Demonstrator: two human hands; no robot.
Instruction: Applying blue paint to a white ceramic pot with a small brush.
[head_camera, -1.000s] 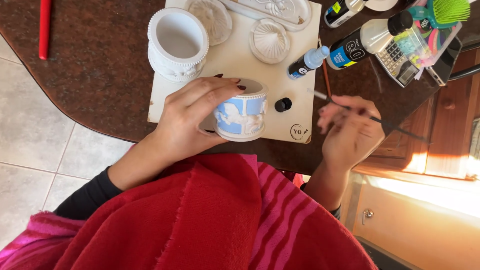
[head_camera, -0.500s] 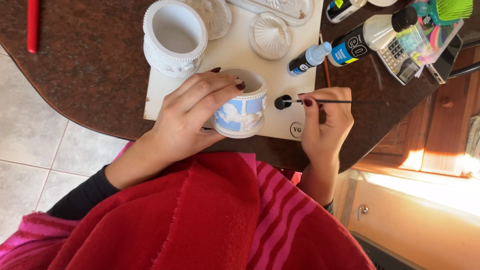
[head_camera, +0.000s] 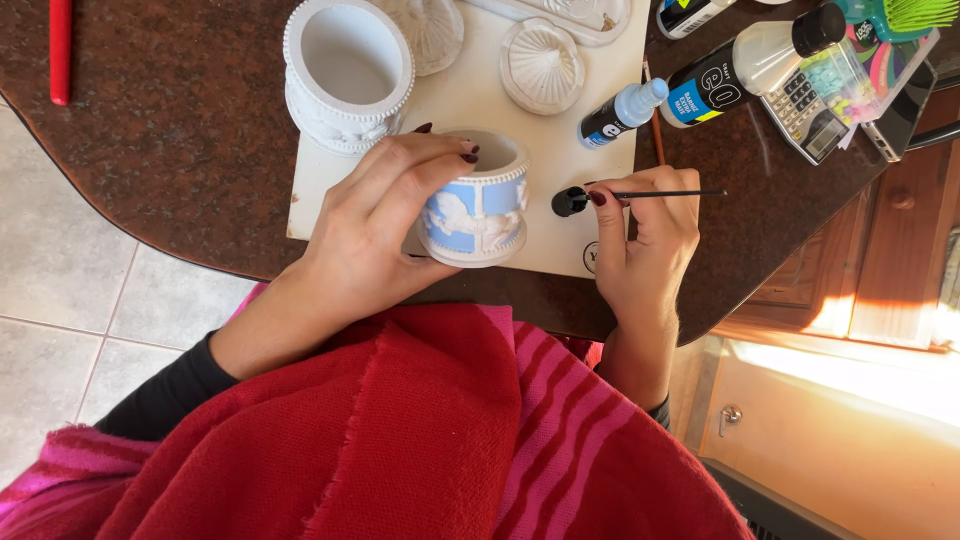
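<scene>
1. Dark speckled table (head_camera: 150, 150) with rounded near edge, tiled floor at left, wooden cabinet at right; white board (head_camera: 470, 85) lying on top.
2. Left hand (head_camera: 385, 225) wrapped around blue-and-white relief pot (head_camera: 478, 205), fingers curled over its far rim, thumb side hidden; pot tilted near board's near edge.
3. Right hand (head_camera: 645, 250) pinching thin brush (head_camera: 665, 193), fingers closed on handle; tip at small black cap (head_camera: 567, 202) just right of pot.
4. Far: white unpainted pot (head_camera: 345, 70), round moulded lid (head_camera: 541, 65), paint bottles (head_camera: 620, 112) crowding far right.
5. Open board between pots narrow; bare table left, red stick (head_camera: 61, 50) far left.
</scene>
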